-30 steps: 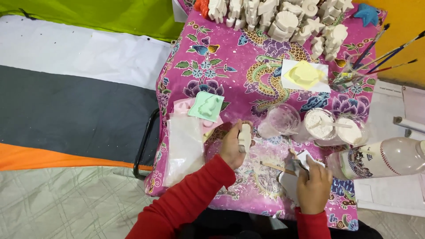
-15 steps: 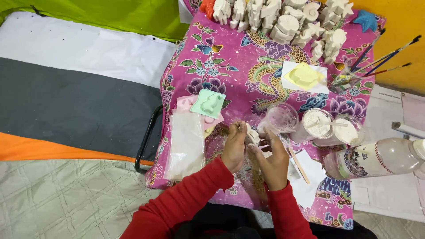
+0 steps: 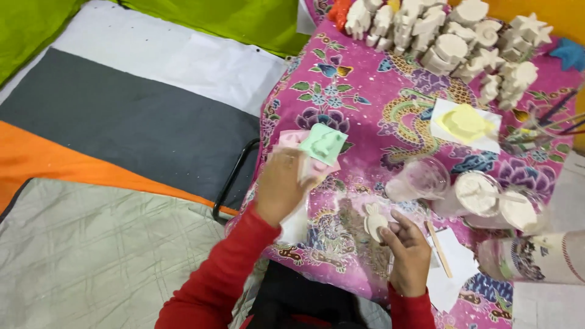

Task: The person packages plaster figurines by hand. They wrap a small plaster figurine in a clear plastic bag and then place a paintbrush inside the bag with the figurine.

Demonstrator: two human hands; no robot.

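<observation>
left hand: reaching over pink mould, fingers half-curled, blurred, grip unclear
green mould: lying just beyond
right hand: pinching plaster cast above cloth
step: seemingly demoulding, cast out
next: needing a steady grip on the mould

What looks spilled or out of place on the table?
White powder is smeared over the pink patterned cloth, thickest by the clear cup and the right hand, which holds a small white cast figure. The left hand reaches toward the green mould. Nothing looks toppled.
</observation>
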